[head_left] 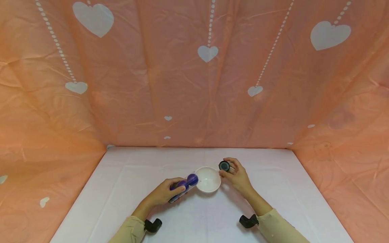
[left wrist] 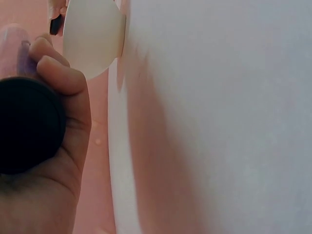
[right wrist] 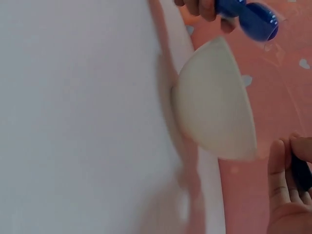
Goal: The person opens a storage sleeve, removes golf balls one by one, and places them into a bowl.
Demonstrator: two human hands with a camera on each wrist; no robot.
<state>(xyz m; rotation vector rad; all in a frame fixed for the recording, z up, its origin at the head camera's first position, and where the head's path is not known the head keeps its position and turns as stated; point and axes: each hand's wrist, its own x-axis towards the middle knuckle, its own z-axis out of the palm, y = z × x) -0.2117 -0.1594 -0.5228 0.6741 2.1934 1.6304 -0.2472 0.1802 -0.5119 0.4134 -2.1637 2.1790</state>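
My left hand grips a clear tube of purple balls, tilted with its far end at the left rim of a white bowl. The tube's round black end faces the left wrist camera. In the right wrist view, the balls look blue and hang just above the bowl's rim. Beyond the bowl's right side, my right hand pinches a small round black cap between thumb and fingers. The bowl stands upright on the table; its inside shows no balls from the head view.
A white cloth covers the table. Orange sheets with white hearts hang at the back and both sides. Black camera mounts sit on both wrists, near beige sleeves.
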